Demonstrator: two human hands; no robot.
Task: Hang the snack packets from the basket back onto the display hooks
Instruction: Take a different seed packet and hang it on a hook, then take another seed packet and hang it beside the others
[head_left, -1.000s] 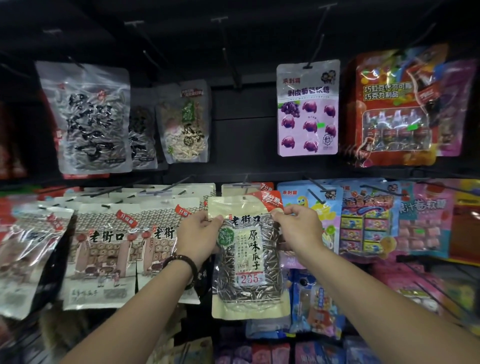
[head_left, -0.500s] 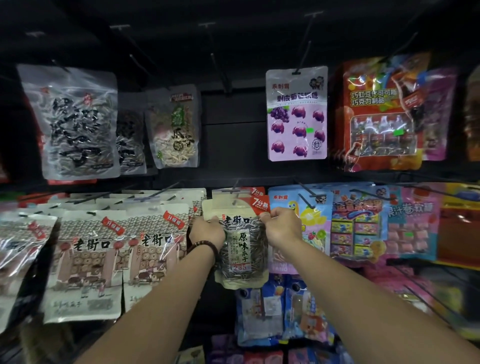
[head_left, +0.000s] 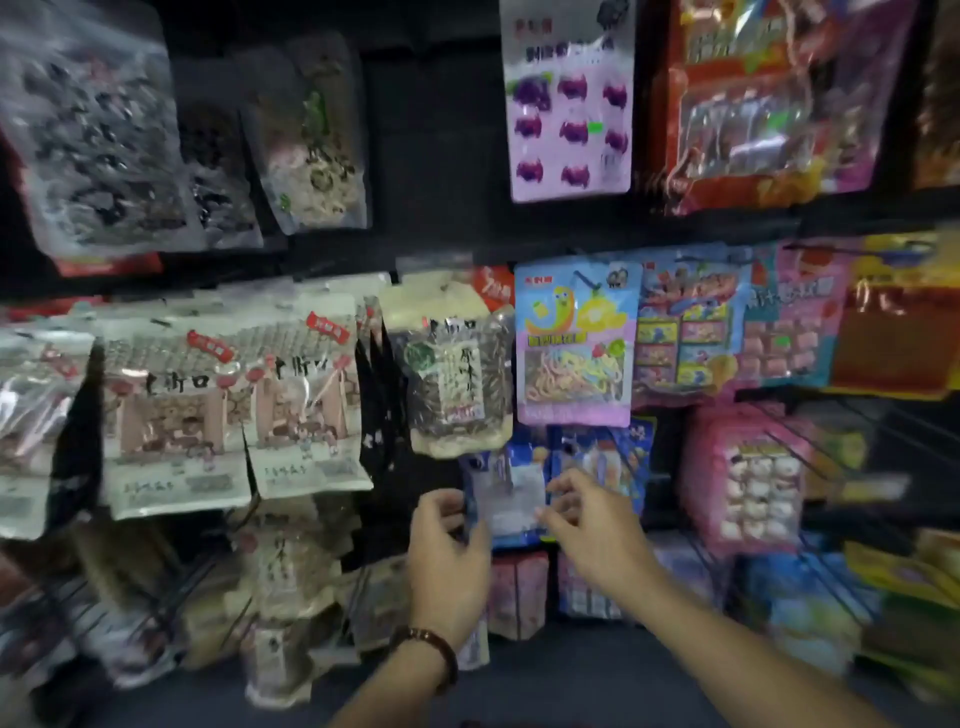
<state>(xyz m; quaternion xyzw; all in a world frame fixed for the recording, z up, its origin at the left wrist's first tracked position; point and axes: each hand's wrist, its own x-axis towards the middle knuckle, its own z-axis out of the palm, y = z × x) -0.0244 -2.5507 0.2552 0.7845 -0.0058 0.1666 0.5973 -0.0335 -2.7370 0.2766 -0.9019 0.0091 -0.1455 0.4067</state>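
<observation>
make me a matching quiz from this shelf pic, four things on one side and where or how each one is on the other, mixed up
Things
1. seed packet
2. purple packet
3. wristband
4. right hand

Place or state
A. top row, right of centre
B. on a wrist
C. below the seed packet, holding nothing
D. hanging in the middle row, centre

Pairs: 1-D, 2-A, 3-B, 4-C
</observation>
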